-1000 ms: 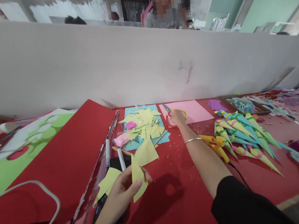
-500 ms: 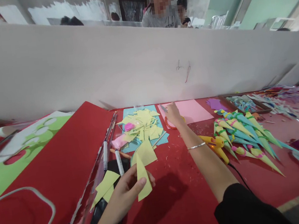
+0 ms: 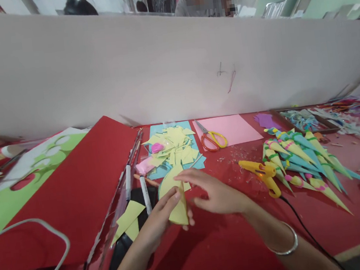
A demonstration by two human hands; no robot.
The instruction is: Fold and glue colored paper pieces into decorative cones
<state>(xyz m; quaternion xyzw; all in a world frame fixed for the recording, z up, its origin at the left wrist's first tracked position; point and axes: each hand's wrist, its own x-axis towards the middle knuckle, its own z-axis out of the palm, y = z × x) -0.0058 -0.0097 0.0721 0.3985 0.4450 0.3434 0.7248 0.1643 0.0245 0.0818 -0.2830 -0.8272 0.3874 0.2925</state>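
Pinched in my left hand [image 3: 166, 211] is a folded piece of yellow paper [image 3: 178, 212], held upright over the red table. My right hand [image 3: 211, 190] is just to its right, thumb and fingers apart, fingertips close to the paper's top edge. Behind the hands, yellow paper scraps [image 3: 176, 146] are heaped on a blue sheet. Scissors with red and yellow handles [image 3: 214, 140] lie on a pink sheet [image 3: 238, 128]. A yellow glue gun [image 3: 263, 173] rests to the right, beside a pile of yellow and blue paper cones [image 3: 300, 151].
A large red sheet [image 3: 84, 186] and cut green card [image 3: 54, 157] lie on the left. Pens, a black object [image 3: 118, 252] and a white cable [image 3: 62, 235] are nearer. A tray of scraps [image 3: 330, 125] sits back right. Beyond a white partition [image 3: 158, 67] are people.
My right hand has left the scissors on the pink sheet and come back beside the yellow paper. My left hand has turned the paper slightly. The view has shifted a little.
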